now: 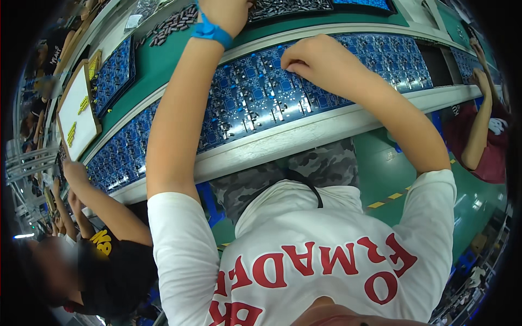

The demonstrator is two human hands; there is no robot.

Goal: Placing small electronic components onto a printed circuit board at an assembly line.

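Observation:
My right hand (321, 61) is over a row of blue circuit boards (255, 95) lying along a white-edged track. Its thumb and fingers are curled together at the board surface; anything between them is too small to make out. Up at the top edge is my left hand (225, 15), beside a black tray of small dark parts (291, 7). A blue strap (212, 33) circles that wrist. The left fingers are mostly cut off by the picture's edge, so their grip is hidden.
Dark cylindrical parts (173, 24) lie loose on the green surface, left of my left hand. A tray of blue parts (363, 4) sits at the top right. Leftward are stacked circuit boards (114, 73) and a white board with yellow parts (79, 106). Co-workers sit on both sides.

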